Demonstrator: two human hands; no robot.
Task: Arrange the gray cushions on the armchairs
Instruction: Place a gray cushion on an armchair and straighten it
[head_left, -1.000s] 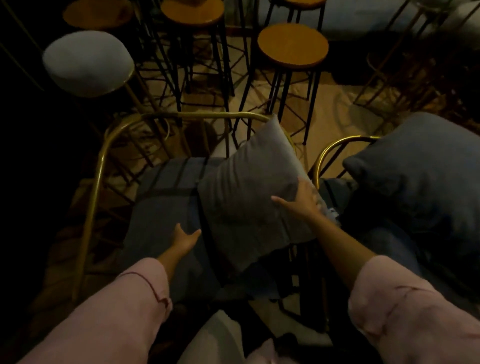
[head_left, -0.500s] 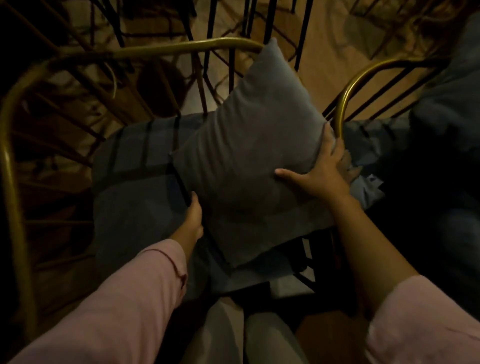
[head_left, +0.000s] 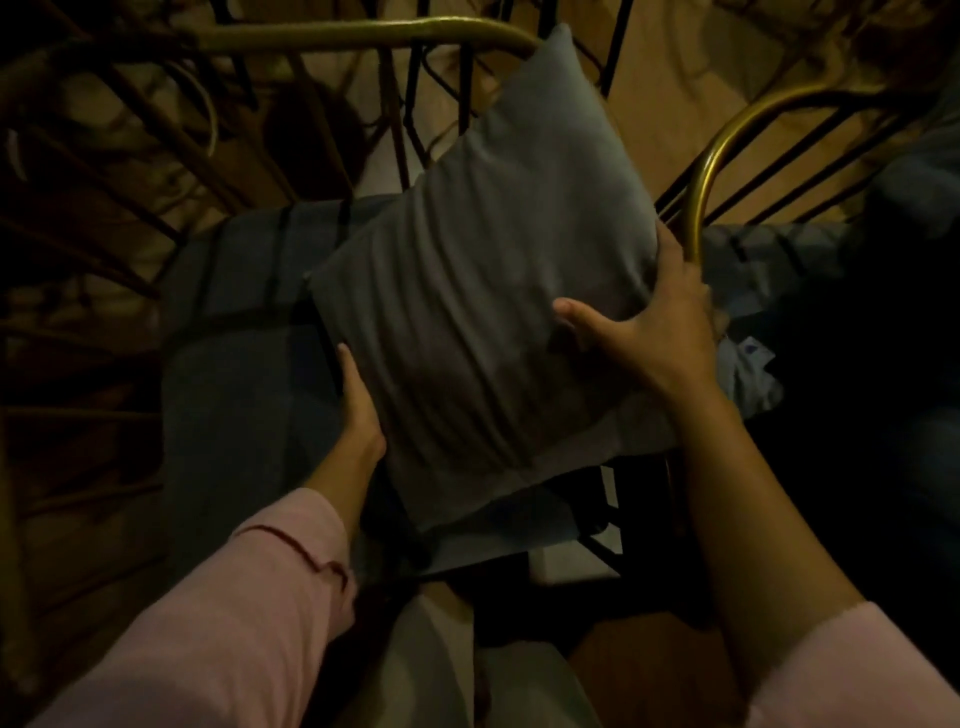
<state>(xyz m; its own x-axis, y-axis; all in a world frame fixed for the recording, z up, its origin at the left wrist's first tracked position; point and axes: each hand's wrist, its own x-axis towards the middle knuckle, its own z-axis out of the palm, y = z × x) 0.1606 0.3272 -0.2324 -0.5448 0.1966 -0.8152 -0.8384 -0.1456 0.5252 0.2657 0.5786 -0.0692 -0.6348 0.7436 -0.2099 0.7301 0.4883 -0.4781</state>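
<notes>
A gray square cushion (head_left: 483, 270) stands tilted on the blue-gray seat pad (head_left: 244, 374) of an armchair with a brass rail (head_left: 363, 36). Its top corner leans on the rail's right bend. My left hand (head_left: 358, 405) grips the cushion's lower left edge, fingers tucked behind it. My right hand (head_left: 654, 327) clasps the right edge, thumb across the front face. The room is dim.
A second armchair's brass rail (head_left: 717, 166) curves up just right of my right hand, with a dark gray cushion (head_left: 919, 171) partly seen at the far right. Black metal struts and stool legs stand behind the chairs. My pale trousers (head_left: 441, 665) show at the bottom.
My left hand reached forward from open above the seat and took hold of the cushion's left edge. My right hand's grip on the right edge closed. The view moved closer and lower.
</notes>
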